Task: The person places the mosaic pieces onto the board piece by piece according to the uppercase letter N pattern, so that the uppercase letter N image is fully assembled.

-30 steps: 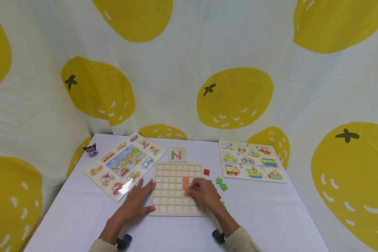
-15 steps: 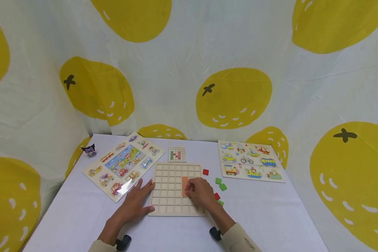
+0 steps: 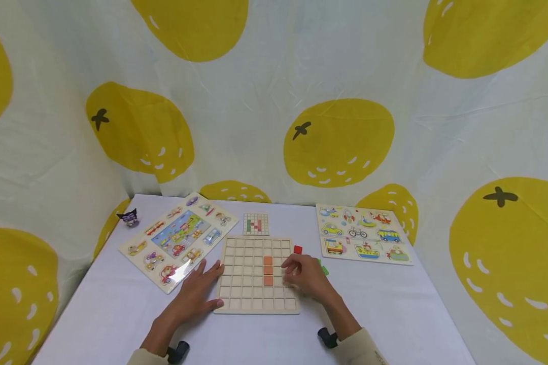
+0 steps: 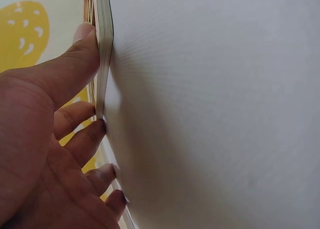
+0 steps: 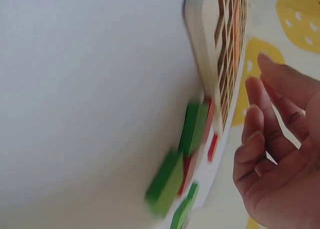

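A wooden grid board (image 3: 242,291) lies on the table, with three orange square tiles (image 3: 268,270) in one column of its cells. My left hand (image 3: 195,289) rests at the board's left edge, fingers spread; in the left wrist view its thumb (image 4: 75,64) touches the board's edge. Over the board's right side hovers my right hand (image 3: 308,276), its fingers loosely bent with nothing between them. A red tile (image 3: 298,250) sits just beyond it, and green tiles (image 3: 325,270) are partly hidden behind it. The right wrist view shows green tiles (image 5: 167,181) and red ones beside the board.
A small card with a coloured grid pattern (image 3: 256,224) lies behind the board. One vehicle puzzle board (image 3: 164,268) is at the left, another (image 3: 370,235) at the back right. A small dark figure (image 3: 130,218) stands at the far left corner.
My right hand has lifted off the orange tiles and moved right, leaving all three in view in the grid. The left hand has stayed in place.
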A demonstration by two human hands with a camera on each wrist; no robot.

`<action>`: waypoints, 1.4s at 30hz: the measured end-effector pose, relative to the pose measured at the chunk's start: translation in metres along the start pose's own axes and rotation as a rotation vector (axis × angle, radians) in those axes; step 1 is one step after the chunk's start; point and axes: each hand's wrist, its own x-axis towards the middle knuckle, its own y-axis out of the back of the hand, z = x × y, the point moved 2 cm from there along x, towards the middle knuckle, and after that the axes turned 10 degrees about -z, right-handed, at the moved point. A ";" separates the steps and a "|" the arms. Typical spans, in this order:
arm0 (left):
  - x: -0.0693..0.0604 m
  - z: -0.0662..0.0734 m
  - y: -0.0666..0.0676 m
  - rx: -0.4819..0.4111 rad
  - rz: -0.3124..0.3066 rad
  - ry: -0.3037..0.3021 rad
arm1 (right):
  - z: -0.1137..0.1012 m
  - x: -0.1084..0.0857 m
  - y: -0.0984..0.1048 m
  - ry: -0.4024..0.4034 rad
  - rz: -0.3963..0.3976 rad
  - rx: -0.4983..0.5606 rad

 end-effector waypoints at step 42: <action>-0.001 0.000 0.000 -0.027 -0.005 0.000 | 0.023 -0.025 0.012 -0.087 0.090 -0.038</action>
